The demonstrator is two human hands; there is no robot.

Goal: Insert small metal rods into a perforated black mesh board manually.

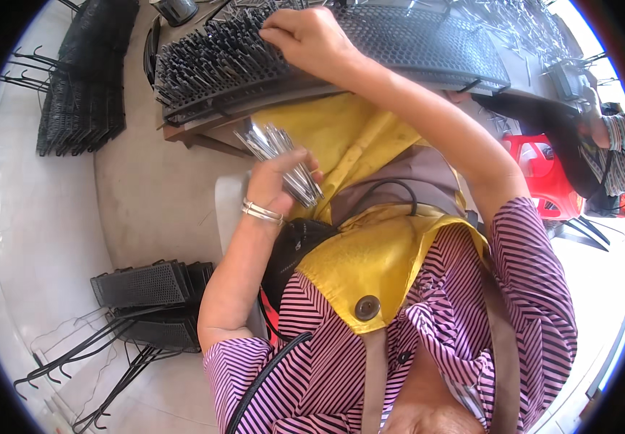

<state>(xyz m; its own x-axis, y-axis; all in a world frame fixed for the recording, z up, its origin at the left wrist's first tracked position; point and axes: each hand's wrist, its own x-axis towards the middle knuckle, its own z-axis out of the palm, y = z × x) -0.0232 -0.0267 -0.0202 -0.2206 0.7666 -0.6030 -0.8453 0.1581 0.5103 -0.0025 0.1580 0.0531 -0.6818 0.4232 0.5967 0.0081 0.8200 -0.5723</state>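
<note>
My left hand (278, 181) is closed around a bundle of thin silvery metal rods (273, 145), held low in front of the yellow apron (356, 260). Their exact kind cannot be made out. At the top, my right hand (312, 42) is over a black perforated rack (406, 45), fingertips pinched together. Anything between those fingertips is too small to name. Upright metal pieces (207, 65) stand packed in the rack's left part, while the holes right of my hand show bare.
Loose metal pieces (519, 29) lie beyond the rack, and a metal can (175, 10) stands at the upper left. Black racks with hooks (84, 79) are stacked at left; more perforated racks (142, 288) sit lower left. A person (602, 137) is near a red stool (544, 170).
</note>
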